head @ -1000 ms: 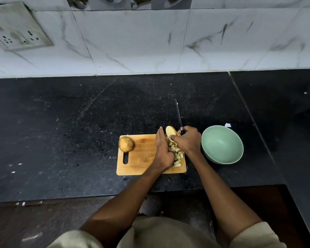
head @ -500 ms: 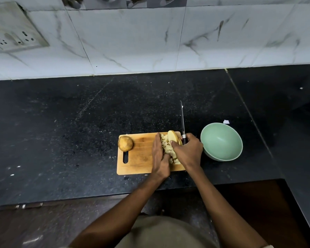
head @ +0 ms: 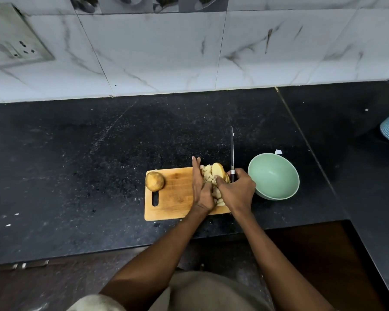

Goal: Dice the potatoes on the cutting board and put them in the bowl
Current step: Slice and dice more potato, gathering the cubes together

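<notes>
Two hands are corralling pale potato dice [head: 208, 173]: left hand [head: 201, 189] flat-fingered, right hand [head: 237, 190] gripping a knife [head: 232, 151] pointing toward the wall.

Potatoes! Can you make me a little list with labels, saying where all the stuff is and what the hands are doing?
board: wooden board on the black counter
whole potato: potato on the board's left end, uncut
diced pieces: pile on the board's right part, between the hands
slices: slices standing beside the pile
bowl: green bowl right of the board, nothing in it
left hand: left hand with straight fingers against the pile
right hand: right hand grips the knife, blade pointing away
</notes>
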